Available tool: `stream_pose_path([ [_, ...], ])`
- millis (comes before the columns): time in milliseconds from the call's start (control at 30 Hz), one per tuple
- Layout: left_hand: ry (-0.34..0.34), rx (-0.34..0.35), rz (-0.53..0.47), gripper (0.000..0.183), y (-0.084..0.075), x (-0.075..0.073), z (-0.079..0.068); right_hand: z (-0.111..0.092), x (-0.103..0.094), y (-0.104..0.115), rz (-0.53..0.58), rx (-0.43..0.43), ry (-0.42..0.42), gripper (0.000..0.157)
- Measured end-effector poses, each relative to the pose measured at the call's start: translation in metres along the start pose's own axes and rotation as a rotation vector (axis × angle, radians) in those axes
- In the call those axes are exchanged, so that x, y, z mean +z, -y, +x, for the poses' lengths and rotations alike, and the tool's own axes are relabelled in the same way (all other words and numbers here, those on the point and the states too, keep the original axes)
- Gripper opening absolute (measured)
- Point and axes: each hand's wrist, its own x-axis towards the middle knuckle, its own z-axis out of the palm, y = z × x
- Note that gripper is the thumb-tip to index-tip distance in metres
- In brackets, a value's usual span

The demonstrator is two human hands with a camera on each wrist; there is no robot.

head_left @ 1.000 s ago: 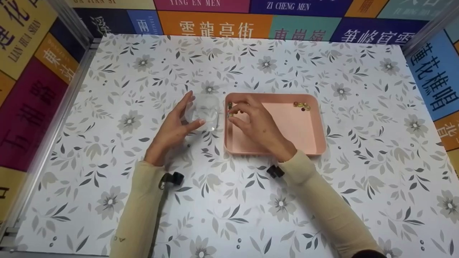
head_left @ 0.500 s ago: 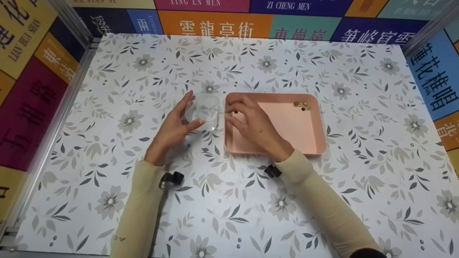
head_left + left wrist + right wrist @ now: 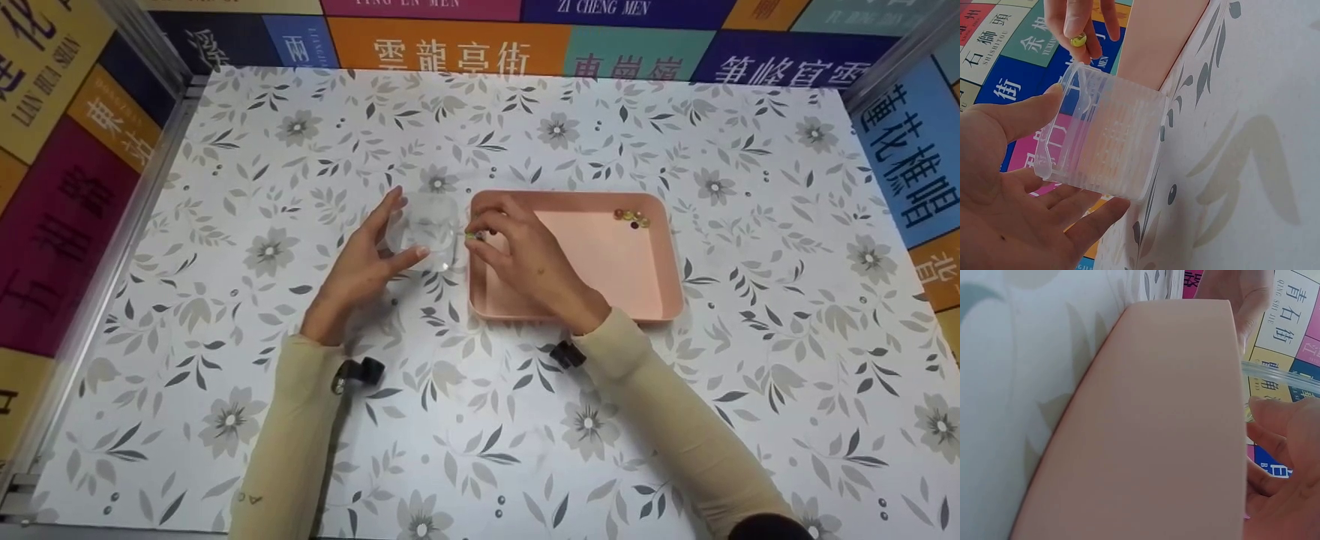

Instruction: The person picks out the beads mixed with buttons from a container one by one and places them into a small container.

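Observation:
A small clear plastic box [image 3: 429, 232] stands left of the tray, its ribbed wall showing in the left wrist view. My left hand [image 3: 365, 259] holds it from the left, thumb at the near side and fingers at the far side. Over the left end of a pink rectangular tray [image 3: 600, 262], my right hand [image 3: 529, 251] pinches a shiny yellow-green bead [image 3: 1078, 40] between thumb and fingers. This bead is close above the box's rim in the left wrist view. The tray's outer wall [image 3: 1145, 422] hides much of the right wrist view.
Several amber, yellow and dark beads [image 3: 631, 217] lie in the tray's far right corner. A white floral cloth [image 3: 480, 405] covers the table. Coloured panels with lettering [image 3: 450, 49] stand along the back and sides.
My right hand has moved slightly left, from inside the tray to its left rim, bringing the pinched bead nearer the box. The left hand and box keep their place.

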Motion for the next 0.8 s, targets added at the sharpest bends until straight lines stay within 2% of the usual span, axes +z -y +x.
stream_pose_path([
  [200,-0.006,0.002,0.008,0.094,-0.0005,-0.0001,-0.0005,0.0028,0.0016,0.0021,0.001,-0.021,-0.002,0.014],
  [800,-0.014,-0.023,0.024,0.094,-0.0027,0.0002,-0.0027,0.0076,0.0068,0.0065,-0.03,-0.013,0.035,0.018],
])
